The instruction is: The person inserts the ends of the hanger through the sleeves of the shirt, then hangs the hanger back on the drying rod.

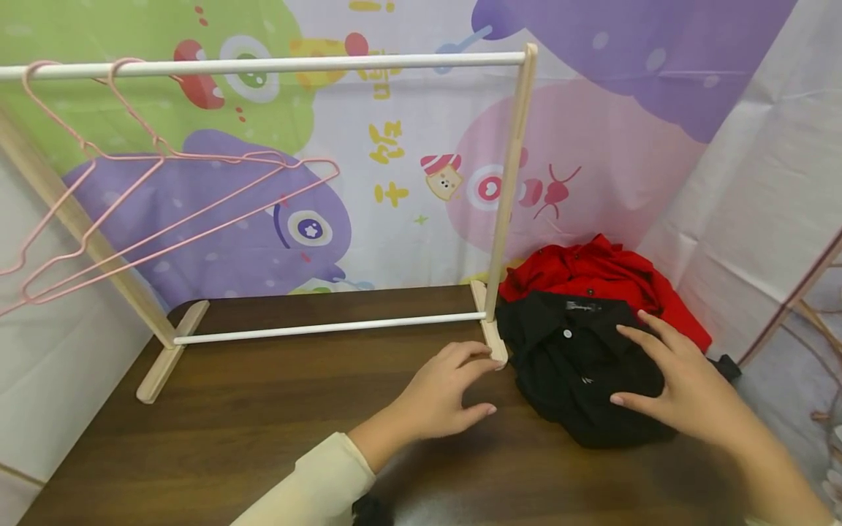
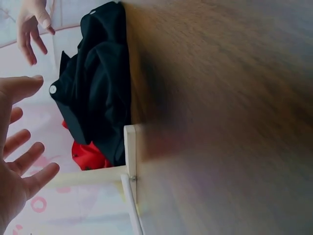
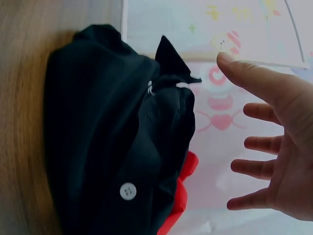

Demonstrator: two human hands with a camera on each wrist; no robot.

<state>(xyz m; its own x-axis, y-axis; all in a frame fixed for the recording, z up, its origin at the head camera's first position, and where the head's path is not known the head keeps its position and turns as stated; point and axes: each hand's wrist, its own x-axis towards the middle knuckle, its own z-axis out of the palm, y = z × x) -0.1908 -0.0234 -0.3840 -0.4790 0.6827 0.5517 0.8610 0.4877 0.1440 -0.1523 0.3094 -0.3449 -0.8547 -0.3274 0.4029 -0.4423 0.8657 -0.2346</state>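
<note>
A black collared shirt point(image 1: 585, 380) with white buttons lies bunched on the table at the right, and a red shirt point(image 1: 664, 292) is heaped behind it. My right hand point(image 1: 691, 383) hovers over the black shirt's right side, fingers spread and holding nothing. To the left of the shirt, in front of the rack's foot, my left hand point(image 1: 447, 398) is held with its fingers apart and nothing between them. Both wrist views show a gap between each hand and the black cloth. Pink wire hangers point(image 1: 158, 157) hang from the rack's upper rail, far from both hands.
The clothes rack has a white top rail point(image 1: 296, 66), wooden posts and a low white bar point(image 1: 329, 329). Its right foot point(image 1: 496, 343) stands close beside the black shirt. A cartoon-printed cloth point(image 1: 408, 241) forms the backdrop. The brown table point(image 1: 230, 438) extends in front.
</note>
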